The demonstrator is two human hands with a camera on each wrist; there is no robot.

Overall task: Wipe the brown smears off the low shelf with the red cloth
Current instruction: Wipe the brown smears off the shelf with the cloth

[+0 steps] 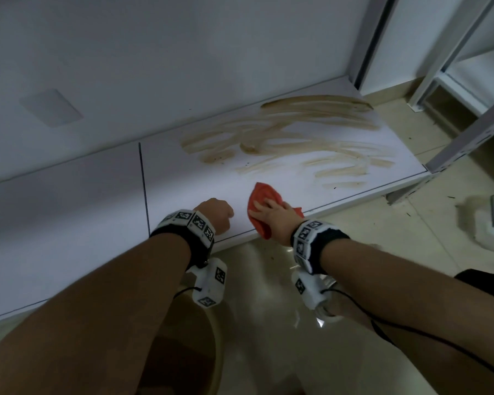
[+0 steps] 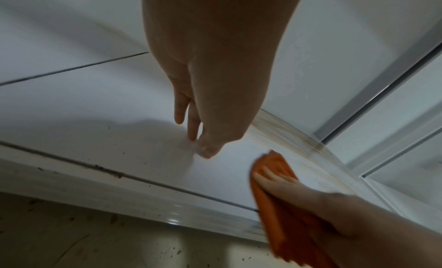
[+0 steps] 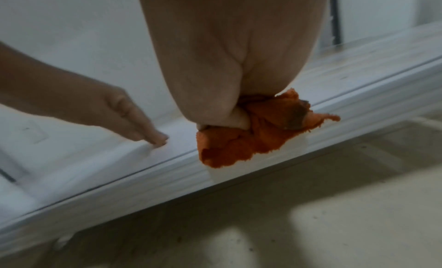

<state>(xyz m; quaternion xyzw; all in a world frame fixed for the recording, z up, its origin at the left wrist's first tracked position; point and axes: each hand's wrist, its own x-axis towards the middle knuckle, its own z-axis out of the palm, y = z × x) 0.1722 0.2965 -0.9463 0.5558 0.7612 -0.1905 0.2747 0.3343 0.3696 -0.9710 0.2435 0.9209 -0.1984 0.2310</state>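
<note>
both hands on low shelf (image 1: 183, 178), right hand (image 1: 271, 213) pressing red cloth (image 1: 264, 195)

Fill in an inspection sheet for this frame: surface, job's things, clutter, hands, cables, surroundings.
Surface: white low shelf, dark seam line across it left of the hands.
Job's things: brown smears streak the shelf's right half, apparently unwiped; red cloth lies bunched at the front edge, short of them, with a brown stain on one fold in the right wrist view.
Clutter: dark specks on the shelf and floor.
Hands: left hand rests fingertips on the shelf, holding nothing; right hand presses on the cloth, thumb tucked into its folds.
Cables: black cable trails from the right wrist unit.
Surroundings: white wall, tiled floor, grey metal rack at right.
</note>
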